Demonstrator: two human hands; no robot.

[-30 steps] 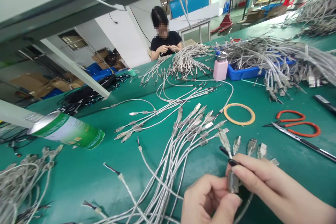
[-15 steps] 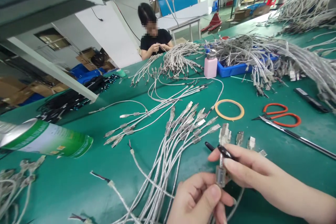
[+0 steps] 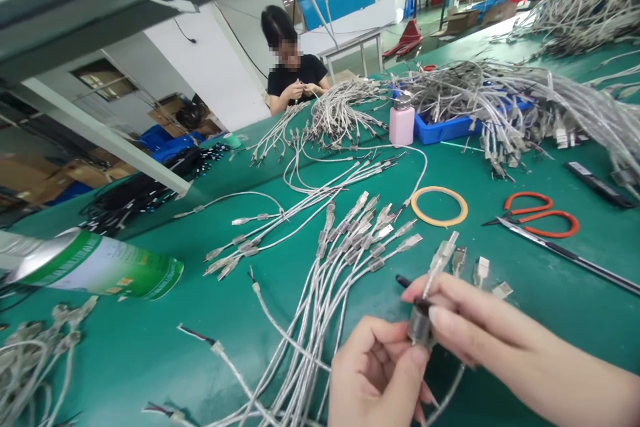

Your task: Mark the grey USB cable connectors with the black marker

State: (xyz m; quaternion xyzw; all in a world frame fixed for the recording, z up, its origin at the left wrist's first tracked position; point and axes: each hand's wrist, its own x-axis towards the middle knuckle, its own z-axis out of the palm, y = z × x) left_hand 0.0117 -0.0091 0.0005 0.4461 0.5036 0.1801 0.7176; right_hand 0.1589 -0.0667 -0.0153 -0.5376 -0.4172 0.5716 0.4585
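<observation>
Left hand point(image 3: 367, 373) pinches grey cylindrical bead point(image 3: 419, 328) on silvery, clear-jacketed USB cable point(image 3: 442, 256). Right hand point(image 3: 483, 327) grips slim black object point(image 3: 401, 281) near the bead's upper end

- A cable point(image 3: 454, 383) with a pale grey sheath, held upright above the near right of the tabletop point(image 3: 125, 340); its lower length curves down beneath the right hand point(image 3: 465, 327).
- Its plug point(image 3: 443, 254), at the top, pointing up and tilted slightly right.
- Its thick grey block point(image 3: 419, 327), below the plug, at the fingertips of the left hand point(image 3: 377, 370).
- A black object point(image 3: 401, 281), mostly hidden by the right hand, one end poking out left.
</observation>
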